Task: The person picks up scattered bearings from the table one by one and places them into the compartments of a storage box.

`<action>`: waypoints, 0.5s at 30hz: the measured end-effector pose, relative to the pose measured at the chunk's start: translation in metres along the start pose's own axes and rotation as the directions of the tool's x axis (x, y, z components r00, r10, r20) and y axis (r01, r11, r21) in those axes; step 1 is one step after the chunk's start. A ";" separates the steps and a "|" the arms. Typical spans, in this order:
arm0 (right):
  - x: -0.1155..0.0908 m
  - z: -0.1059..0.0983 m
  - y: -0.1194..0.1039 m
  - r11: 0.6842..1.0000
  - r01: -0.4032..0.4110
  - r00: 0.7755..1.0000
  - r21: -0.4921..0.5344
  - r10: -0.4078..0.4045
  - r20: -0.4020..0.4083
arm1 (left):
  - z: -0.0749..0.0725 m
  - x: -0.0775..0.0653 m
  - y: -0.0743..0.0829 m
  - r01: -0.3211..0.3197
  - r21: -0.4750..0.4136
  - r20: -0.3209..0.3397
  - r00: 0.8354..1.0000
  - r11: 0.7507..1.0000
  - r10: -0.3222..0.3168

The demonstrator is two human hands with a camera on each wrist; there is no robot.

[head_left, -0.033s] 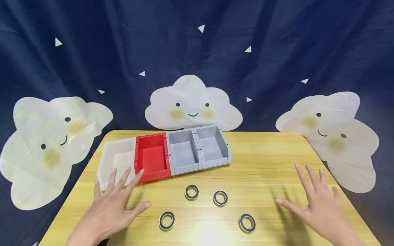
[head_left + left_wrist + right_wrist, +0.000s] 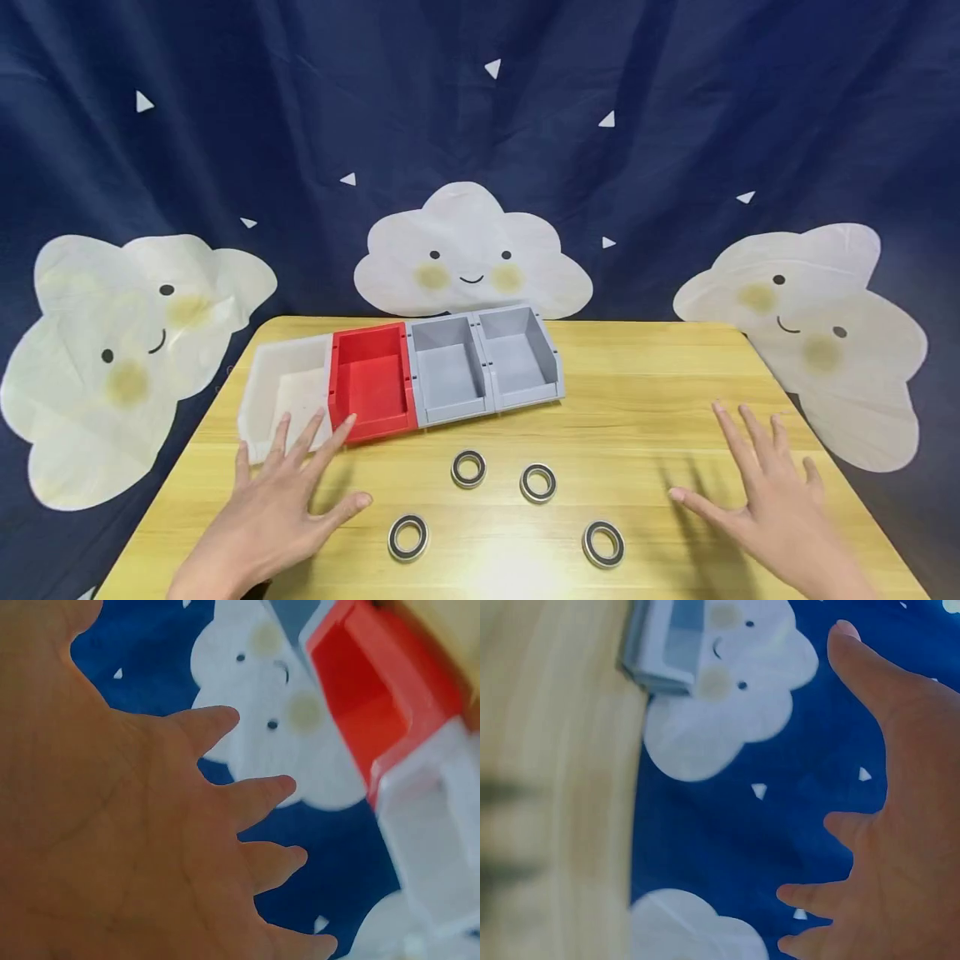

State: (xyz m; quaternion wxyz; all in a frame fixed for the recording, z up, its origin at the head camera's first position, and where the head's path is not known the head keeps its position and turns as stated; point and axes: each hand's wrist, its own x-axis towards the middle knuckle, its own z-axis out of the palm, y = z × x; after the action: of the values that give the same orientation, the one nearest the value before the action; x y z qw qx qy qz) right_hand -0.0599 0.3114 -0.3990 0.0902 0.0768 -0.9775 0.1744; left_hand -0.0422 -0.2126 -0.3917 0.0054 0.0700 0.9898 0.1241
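Note:
My left hand [image 2: 272,523] hovers over the left side of the table, fingers spread and holding nothing. Its fingertips overlap the front of the white bin [image 2: 288,354] and the red bin [image 2: 372,392] in the head view. On the right, my right hand [image 2: 776,512] is also spread, with no object in it. Between the hands lie several ring-shaped ball bearings with dark seals: one near left [image 2: 392,538], one far left [image 2: 455,469], one far right [image 2: 524,483] and one near right [image 2: 587,544]. Neither hand touches a bearing; the nearest to my left thumb is the near-left one.
Two grey bins [image 2: 456,410] join the red bin on its right, in a slanted row with the white one at the back left. The wooden table [image 2: 645,375] ends at a dark blue curtain [image 2: 660,167] with printed clouds.
Both hands have shifted very slightly inward, the left one to the right and the right one to the left. The bearings and bins stay in place.

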 end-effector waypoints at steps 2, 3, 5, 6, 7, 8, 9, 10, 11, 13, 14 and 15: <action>0.000 0.002 -0.001 1.000 0.001 1.000 0.020 -0.001 0.008 | 0.001 0.000 -0.001 -0.001 -0.011 0.001 1.000 1.000 0.001; -0.001 0.003 -0.002 1.000 0.002 1.000 0.030 -0.002 0.011 | 0.001 0.001 -0.002 0.002 -0.015 0.002 1.000 1.000 -0.002; -0.002 0.006 -0.004 0.998 -0.001 1.000 0.058 0.000 0.021 | 0.002 0.007 -0.007 0.008 -0.028 -0.005 1.000 1.000 -0.008; -0.002 0.008 -0.004 0.998 -0.003 1.000 0.071 0.001 0.025 | 0.003 0.011 -0.013 0.020 -0.031 -0.013 1.000 0.999 -0.020; -0.001 0.008 -0.005 0.997 0.001 1.000 0.082 -0.003 0.025 | 0.002 0.016 -0.019 0.037 -0.030 -0.027 0.999 0.999 -0.038; -0.001 0.008 -0.005 0.996 0.002 1.000 0.090 -0.005 0.026 | 0.003 0.021 -0.026 0.052 -0.023 -0.052 0.997 0.998 -0.053; -0.001 0.009 -0.005 0.996 0.006 1.000 0.094 -0.008 0.026 | 0.003 0.026 -0.035 0.071 -0.021 -0.082 0.994 0.997 -0.072; -0.001 0.009 -0.004 0.995 0.007 1.000 0.096 -0.010 0.029 | 0.004 0.030 -0.044 0.094 -0.023 -0.119 0.988 0.995 -0.096; -0.001 0.010 -0.004 0.995 0.009 0.999 0.095 -0.012 0.032 | 0.006 0.035 -0.053 0.116 -0.023 -0.163 0.980 0.993 -0.118; -0.002 0.011 -0.003 0.996 0.007 0.999 0.092 -0.011 0.039 | 0.009 0.042 -0.070 0.171 -0.046 -0.239 0.955 0.984 -0.177; -0.002 0.012 -0.002 0.996 0.003 0.999 0.090 -0.007 0.047 | 0.010 0.046 -0.078 0.196 -0.064 -0.279 0.938 0.978 -0.206; -0.003 0.013 -0.001 0.996 -0.003 0.998 0.086 -0.003 0.061 | 0.011 0.049 -0.085 0.229 -0.083 -0.307 0.920 0.970 -0.244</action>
State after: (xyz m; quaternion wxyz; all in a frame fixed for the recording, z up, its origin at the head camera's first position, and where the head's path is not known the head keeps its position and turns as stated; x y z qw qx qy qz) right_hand -0.0586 0.3058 -0.4111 0.0569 0.0859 -0.9714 0.2140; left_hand -0.1019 -0.2846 -0.4232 -0.1359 -0.0710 0.9760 0.1544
